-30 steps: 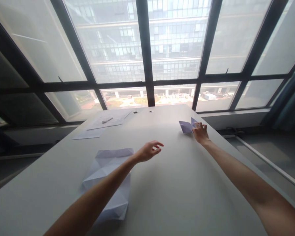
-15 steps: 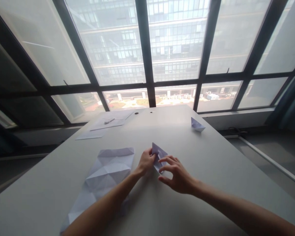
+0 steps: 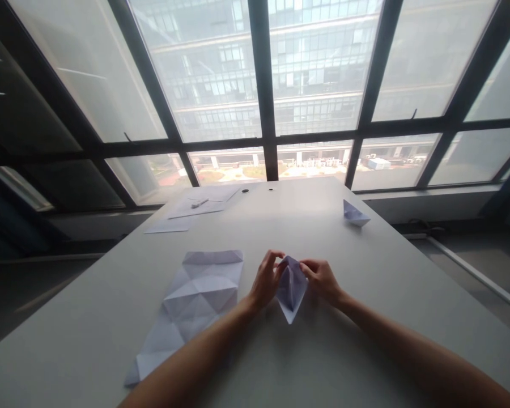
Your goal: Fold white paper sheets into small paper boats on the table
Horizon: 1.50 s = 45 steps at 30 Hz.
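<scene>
Left hand [image 3: 267, 281] and right hand [image 3: 322, 279] pinch between their fingers an origami boat [image 3: 291, 293], judged light, crushable, best edge-gripped.

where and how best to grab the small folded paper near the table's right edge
The small folded paper is probably best pinched lightly at its raised left tip, from above: that tip stands highest off the table, and the thin sides look easy to crush.
</scene>
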Tool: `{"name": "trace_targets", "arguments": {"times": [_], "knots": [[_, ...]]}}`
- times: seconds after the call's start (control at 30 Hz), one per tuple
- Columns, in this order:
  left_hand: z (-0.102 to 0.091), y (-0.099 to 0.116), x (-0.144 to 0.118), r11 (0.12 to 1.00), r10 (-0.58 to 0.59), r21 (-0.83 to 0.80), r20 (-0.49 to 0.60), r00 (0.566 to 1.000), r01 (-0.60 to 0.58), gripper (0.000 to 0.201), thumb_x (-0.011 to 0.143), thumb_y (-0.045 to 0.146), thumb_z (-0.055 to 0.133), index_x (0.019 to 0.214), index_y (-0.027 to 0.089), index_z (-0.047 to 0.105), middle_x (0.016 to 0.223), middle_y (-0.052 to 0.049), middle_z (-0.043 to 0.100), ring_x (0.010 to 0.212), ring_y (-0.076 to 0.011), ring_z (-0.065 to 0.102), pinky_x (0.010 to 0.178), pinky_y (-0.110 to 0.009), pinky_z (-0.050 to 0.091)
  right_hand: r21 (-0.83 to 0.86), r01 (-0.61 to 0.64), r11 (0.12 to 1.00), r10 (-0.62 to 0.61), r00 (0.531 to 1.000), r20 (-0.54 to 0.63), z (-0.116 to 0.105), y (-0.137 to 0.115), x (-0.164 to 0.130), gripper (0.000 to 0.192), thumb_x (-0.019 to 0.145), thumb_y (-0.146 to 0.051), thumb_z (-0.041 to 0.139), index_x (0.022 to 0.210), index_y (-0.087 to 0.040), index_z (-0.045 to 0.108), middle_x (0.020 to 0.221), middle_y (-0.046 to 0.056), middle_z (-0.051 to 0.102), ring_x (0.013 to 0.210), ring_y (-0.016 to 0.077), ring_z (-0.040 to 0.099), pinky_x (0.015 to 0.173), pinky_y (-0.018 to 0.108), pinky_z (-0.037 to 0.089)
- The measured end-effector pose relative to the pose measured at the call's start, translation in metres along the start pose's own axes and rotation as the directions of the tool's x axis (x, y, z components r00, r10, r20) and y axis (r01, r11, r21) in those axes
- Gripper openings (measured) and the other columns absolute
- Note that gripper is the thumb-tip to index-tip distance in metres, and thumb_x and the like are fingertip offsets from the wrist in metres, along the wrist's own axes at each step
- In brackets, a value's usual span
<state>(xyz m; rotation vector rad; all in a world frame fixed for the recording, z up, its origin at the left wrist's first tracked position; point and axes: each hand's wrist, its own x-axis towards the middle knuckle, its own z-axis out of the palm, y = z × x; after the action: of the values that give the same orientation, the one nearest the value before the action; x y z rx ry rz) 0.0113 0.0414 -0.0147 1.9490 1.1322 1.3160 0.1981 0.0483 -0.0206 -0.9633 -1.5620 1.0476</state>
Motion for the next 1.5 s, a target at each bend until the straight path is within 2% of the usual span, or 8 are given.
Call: {"name": "trace_targets", "arguments": {"times": [0.17,0.3,0.43,0.53,1.17,1.23,1.33,1.5], "knots": [[-0.002,0.017,0.0,0.969,0.114,0.208,0.102,0.988,-0.133,0.016,0.099,0.029,0.051,0.111,0.027,0.061,0.123,-0.007,0.058,0.082,-0.0158,0.065,0.069,-0.027,0.054,-0.055,-0.037,0.998,0.028,0.988,-0.154,-0.003,-0.003,-0.006,0.028,0.085,-0.035,0.057,0.083,-0.014,0.076,0.07,0.004,0.071,0.061,0.0173,0.059,0.055,0.026,0.043],[-0.004,0.027,-0.001,0.959,0.13,0.233,0.144,0.981,-0.162,0.011,0.093,0.03,0.061,0.092,0.027,0.072,0.131,-0.005,0.057,0.1,-0.0237,0.065,0.082,-0.033,0.054,-0.059,-0.063,0.996,0.052,0.982,-0.18,-0.003,-0.007,-0.013,0.027,0.084,-0.033,0.056,0.081,-0.014,0.074,0.071,0.005,0.071,0.063,0.0185,0.061,0.056,0.027,0.045],[-0.004,0.025,-0.002,0.976,0.064,0.203,0.091,0.994,-0.081,0.011,0.081,0.034,0.076,0.087,0.026,0.075,0.124,-0.007,0.06,0.103,-0.0281,0.062,0.089,-0.039,0.053,-0.149,0.024,0.989,-0.037,0.996,-0.086,0.002,-0.011,-0.018,0.026,0.084,-0.033,0.056,0.087,-0.016,0.076,0.081,0.007,0.075,0.069,0.0212,0.067,0.059,0.029,0.05],[-0.002,0.019,-0.001,0.993,0.021,0.113,0.065,0.998,-0.028,0.011,0.086,0.032,0.07,0.088,0.023,0.075,0.111,-0.009,0.061,0.097,-0.0246,0.063,0.075,-0.035,0.059,-0.226,0.07,0.972,-0.08,0.996,-0.034,0.005,-0.013,-0.02,0.024,0.085,-0.029,0.055,0.088,-0.018,0.077,0.08,0.006,0.076,0.066,0.0208,0.068,0.06,0.029,0.052],[0.001,0.012,0.005,0.996,-0.05,-0.078,0.059,0.997,0.054,0.012,0.084,0.028,0.065,0.079,0.018,0.07,0.103,-0.009,0.065,0.094,-0.023,0.062,0.077,-0.032,0.053,-0.227,0.045,0.973,-0.056,0.998,-0.039,0.001,-0.006,-0.014,0.017,0.083,-0.025,0.053,0.079,-0.017,0.068,0.076,0.003,0.071,0.064,0.0172,0.063,0.061,0.028,0.049],[-0.002,0.008,0.008,0.957,-0.145,-0.248,0.055,0.988,0.154,0.014,0.08,0.03,0.066,0.075,0.017,0.067,0.109,-0.01,0.063,0.101,-0.0245,0.061,0.08,-0.032,0.053,-0.227,0.013,0.974,-0.037,0.994,-0.101,-0.005,-0.003,-0.01,0.017,0.082,-0.027,0.054,0.077,-0.017,0.067,0.072,0.004,0.07,0.063,0.0173,0.062,0.058,0.027,0.047],[-0.005,-0.001,0.012,0.755,-0.376,-0.564,0.048,0.926,0.335,0.018,0.077,0.035,0.061,0.072,0.018,0.058,0.098,-0.007,0.065,0.091,-0.0213,0.064,0.078,-0.031,0.053,-0.162,-0.049,0.986,0.022,0.986,-0.167,-0.016,0.004,-0.001,0.02,0.08,-0.033,0.056,0.081,-0.016,0.066,0.071,0.005,0.07,0.061,0.0182,0.061,0.053,0.026,0.045],[-0.005,-0.008,0.016,0.632,-0.484,-0.666,0.059,0.873,0.396,0.027,0.08,0.045,0.058,0.088,0.021,0.051,0.087,-0.003,0.063,0.074,-0.0159,0.065,0.069,-0.029,0.054,-0.049,-0.088,0.995,0.075,0.972,-0.222,-0.024,0.009,0.004,0.026,0.079,-0.04,0.058,0.086,-0.016,0.064,0.064,0.003,0.067,0.049,0.0148,0.054,0.043,0.023,0.035]]}}
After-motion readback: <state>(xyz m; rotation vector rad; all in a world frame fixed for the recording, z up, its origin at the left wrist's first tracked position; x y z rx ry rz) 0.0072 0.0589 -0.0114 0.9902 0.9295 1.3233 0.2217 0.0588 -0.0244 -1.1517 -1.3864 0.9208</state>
